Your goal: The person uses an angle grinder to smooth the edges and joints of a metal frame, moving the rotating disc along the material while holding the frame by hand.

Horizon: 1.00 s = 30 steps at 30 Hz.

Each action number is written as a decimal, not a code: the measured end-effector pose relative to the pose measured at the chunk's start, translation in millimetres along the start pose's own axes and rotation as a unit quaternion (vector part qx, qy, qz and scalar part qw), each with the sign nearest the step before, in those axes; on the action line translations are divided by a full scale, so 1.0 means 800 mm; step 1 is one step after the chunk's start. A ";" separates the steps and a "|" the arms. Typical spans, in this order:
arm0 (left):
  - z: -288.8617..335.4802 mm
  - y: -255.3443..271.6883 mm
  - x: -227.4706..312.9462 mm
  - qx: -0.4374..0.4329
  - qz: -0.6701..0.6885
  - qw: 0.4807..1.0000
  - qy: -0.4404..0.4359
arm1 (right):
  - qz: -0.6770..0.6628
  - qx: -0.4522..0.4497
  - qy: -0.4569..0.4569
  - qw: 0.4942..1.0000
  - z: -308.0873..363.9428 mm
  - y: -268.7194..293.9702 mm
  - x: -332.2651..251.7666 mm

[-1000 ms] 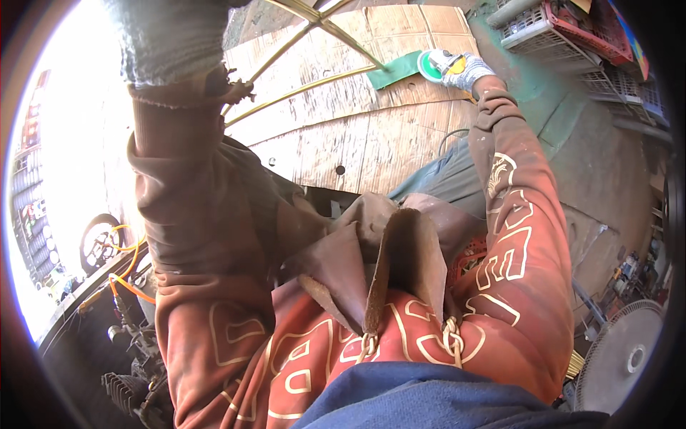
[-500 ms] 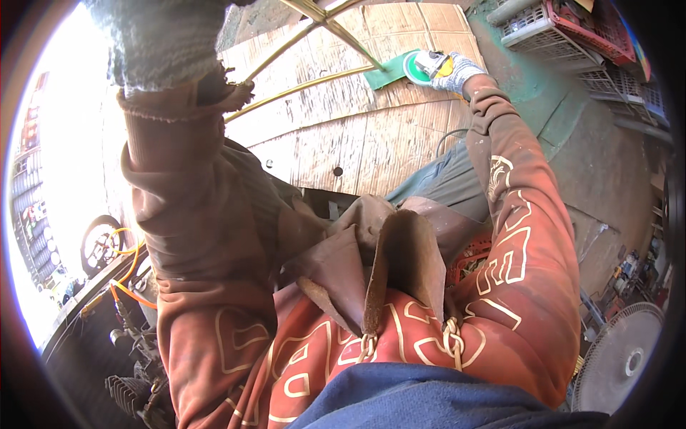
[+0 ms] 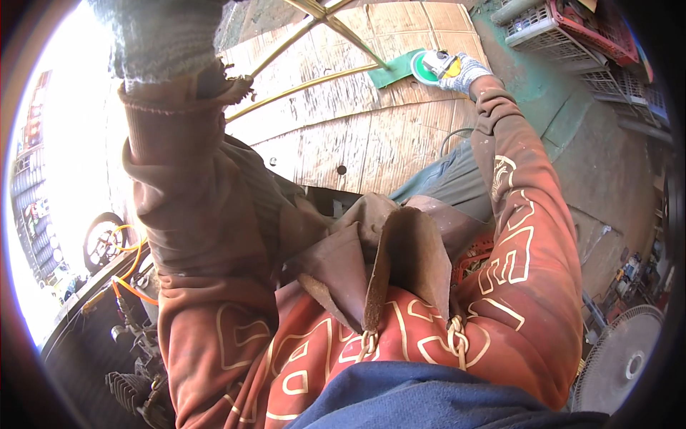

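While your gloved R hand (image 3: pixel 469 71) has fingers clamped on grn-rimmed tool (image 3: pixel 431 67), nr R edge of cardboard (image 3: pixel 400 143), by grn strip (image 3: pixel 391 71) | your L hand (image 3: pixel 163 43) is L of gold rod frame (image 3: pixel 350 43) | L fingers off-view, can't tell

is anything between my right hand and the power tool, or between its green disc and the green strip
Only a knit glove: your right hand is around the power tool. Nothing visible blocks the green disc, which overlaps the right end of the green strip in this view; contact is unclear.
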<state>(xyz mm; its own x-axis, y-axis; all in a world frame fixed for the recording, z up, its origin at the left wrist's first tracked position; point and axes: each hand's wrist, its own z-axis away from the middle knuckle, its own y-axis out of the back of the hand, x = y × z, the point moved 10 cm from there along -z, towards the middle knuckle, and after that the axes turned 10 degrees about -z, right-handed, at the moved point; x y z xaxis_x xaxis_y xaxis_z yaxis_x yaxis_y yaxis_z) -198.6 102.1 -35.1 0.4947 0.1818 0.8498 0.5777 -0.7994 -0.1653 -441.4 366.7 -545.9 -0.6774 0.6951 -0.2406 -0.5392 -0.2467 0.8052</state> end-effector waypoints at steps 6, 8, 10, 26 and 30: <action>-0.001 0.007 0.006 0.002 -0.017 1.000 -0.003 | -0.163 0.049 -0.110 0.979 0.078 0.083 -0.077; -0.002 0.005 0.005 -0.004 -0.016 1.000 -0.001 | -0.187 0.070 -0.115 0.973 0.086 0.090 -0.074; -0.003 0.008 0.006 -0.007 -0.021 1.000 0.002 | -0.150 0.036 -0.095 0.983 0.083 0.087 -0.084; 0.007 0.032 0.021 0.143 -0.088 0.984 0.055 | 0.020 0.020 0.051 0.998 0.031 0.092 -0.155; 0.000 0.009 -0.033 0.101 0.052 0.985 0.131 | 0.063 0.062 0.125 0.988 0.058 0.045 -0.066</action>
<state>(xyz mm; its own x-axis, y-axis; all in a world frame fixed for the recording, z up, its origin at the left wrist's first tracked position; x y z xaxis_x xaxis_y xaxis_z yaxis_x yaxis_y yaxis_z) -207.2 91.5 -58.9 0.3884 -0.0705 0.9188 0.6638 -0.6701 -0.3321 -401.9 353.0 -479.0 -0.8458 0.4719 -0.2489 -0.3884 -0.2248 0.8936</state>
